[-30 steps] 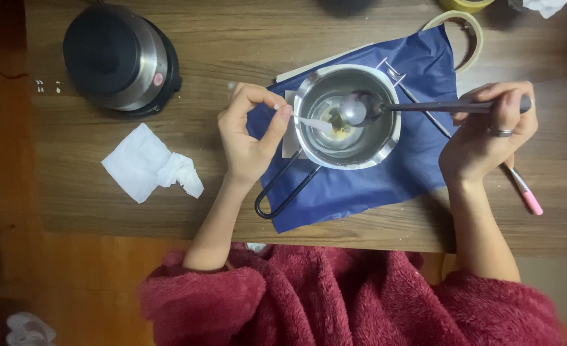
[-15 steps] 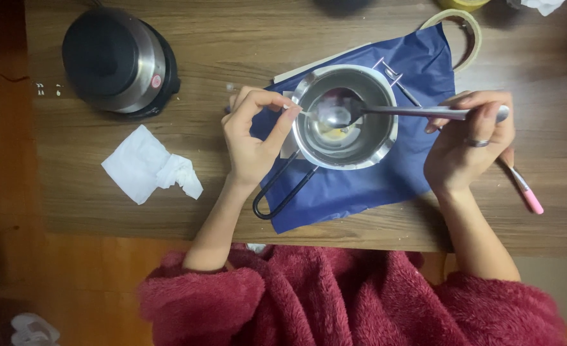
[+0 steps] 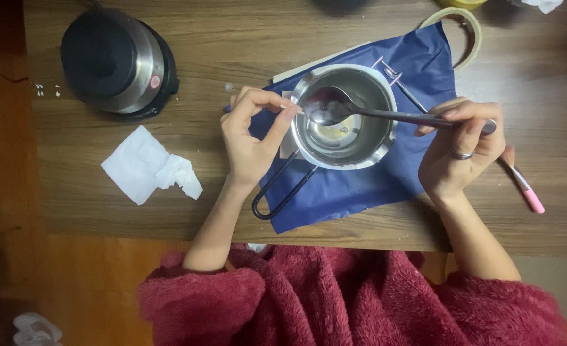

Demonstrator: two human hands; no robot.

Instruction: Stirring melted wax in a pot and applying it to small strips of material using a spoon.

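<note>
The person wears a thick, fluffy dark-red fleece garment (image 3: 360,301) with a shaggy, tufted pile. Its 2 bulky sleeves are pushed up, the left sleeve (image 3: 200,301) bunched into a rounded cuff, the right sleeve (image 3: 501,307) ending likewise, so both forearms are bare. The left hand (image 3: 251,138) carries no jewellery. The right hand (image 3: 460,154) has 1 thin silver-coloured metal ring (image 3: 461,154) on a finger.
</note>
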